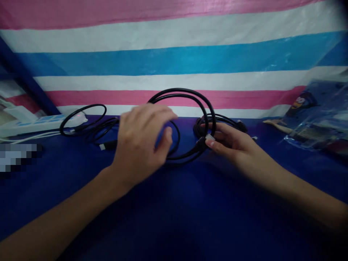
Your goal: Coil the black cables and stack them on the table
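Right hand [233, 143] pinches a black, round-section cable coil [178, 89] at its three o'clock, thumb and fingers closed beside a pale-tipped plug [210, 137]. Left hand [141, 139], motion-blurred, covers the coil's nine o'clock, thumb parted from curved fingers; whether its palm touches the cable cannot be told. The coil stands raised near the middle of the view, above a glossy dark-blue bench [174, 206]. The step in hand looks like shaping loops; the next move seems to call for a steady right pinch while the left guides the cable round.

Just behind the right hand sits another black cable bundle [197, 129]. Toward nine o'clock lie a loose black cable [81, 106], then a white power strip [16, 127]; at three o'clock, a clear plastic bag [312, 127].
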Available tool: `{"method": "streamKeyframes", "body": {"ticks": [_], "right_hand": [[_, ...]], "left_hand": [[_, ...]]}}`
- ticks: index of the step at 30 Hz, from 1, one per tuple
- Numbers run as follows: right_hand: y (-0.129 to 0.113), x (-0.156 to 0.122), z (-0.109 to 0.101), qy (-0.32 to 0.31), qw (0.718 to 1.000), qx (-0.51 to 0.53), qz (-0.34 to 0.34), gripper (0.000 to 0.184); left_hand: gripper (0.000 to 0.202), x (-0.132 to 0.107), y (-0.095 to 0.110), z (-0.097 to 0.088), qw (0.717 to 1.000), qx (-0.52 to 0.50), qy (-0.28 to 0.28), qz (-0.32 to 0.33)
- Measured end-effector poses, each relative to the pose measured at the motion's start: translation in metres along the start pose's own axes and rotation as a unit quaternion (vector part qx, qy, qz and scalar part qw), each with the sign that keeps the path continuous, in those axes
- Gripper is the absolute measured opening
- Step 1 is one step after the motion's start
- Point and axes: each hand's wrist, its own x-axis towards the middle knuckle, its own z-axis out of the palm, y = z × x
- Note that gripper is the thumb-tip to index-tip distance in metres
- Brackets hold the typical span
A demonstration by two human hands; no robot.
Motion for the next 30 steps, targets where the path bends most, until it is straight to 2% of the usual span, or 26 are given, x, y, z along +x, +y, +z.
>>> {"method": "streamKeyframes", "body": {"ticks": [2,3,4,6,8,9,12,14,17,20,26,28,30], "right_hand": [[0.001,0.0,-0.002,0.004,1.0,-0.001,-0.008,0.035],[0.001,0.0,-0.003,0.003,1.0,-0.002,-0.01,0.036],[0.001,0.0,-0.004,0.0,1.0,-0.003,-0.011,0.037],[0.001,0.001,-0.004,-0.003,1.0,-0.005,-0.011,0.037],[0.001,0.001,-0.005,0.001,1.0,-0.015,-0.008,0.037],[0.002,0.002,-0.005,0.005,1.0,-0.023,-0.005,0.038],[0.008,0.003,-0.007,0.015,0.998,-0.059,0.016,0.045],[0.013,0.003,-0.008,0.019,0.995,-0.088,0.031,0.05],[0.018,0.002,-0.008,0.02,0.991,-0.121,0.052,0.05],[0.016,0.001,-0.006,0.009,0.991,-0.111,0.076,0.046],[0.007,0.003,-0.002,-0.024,0.989,0.04,0.144,0.057],[0.003,0.003,-0.003,0.0,0.987,0.07,0.145,0.058],[-0.001,0.003,-0.006,0.037,0.989,0.082,0.118,0.055]], "left_hand": [[0.035,0.007,-0.01,-0.002,0.993,-0.049,0.053,-0.095],[0.04,0.009,-0.014,-0.001,0.98,-0.111,0.06,-0.154],[0.042,0.011,-0.017,0.0,0.955,-0.195,0.043,-0.217],[0.035,0.013,-0.019,0.003,0.868,-0.377,-0.042,-0.32],[0.024,0.013,-0.015,0.004,0.762,-0.518,-0.124,-0.369],[0.026,0.012,-0.013,0.004,0.718,-0.565,-0.144,-0.379],[0.043,0.013,-0.005,-0.002,0.63,-0.649,-0.122,-0.408],[0.048,0.015,-0.001,-0.006,0.602,-0.669,-0.099,-0.423],[0.05,0.016,0.002,-0.01,0.594,-0.678,-0.096,-0.422],[0.05,0.015,0.006,-0.009,0.609,-0.674,-0.107,-0.404],[0.041,0.012,0.01,-0.004,0.669,-0.63,-0.124,-0.375],[0.032,0.012,0.01,-0.003,0.694,-0.605,-0.114,-0.373],[0.021,0.011,0.01,-0.001,0.724,-0.57,-0.099,-0.374]]}}
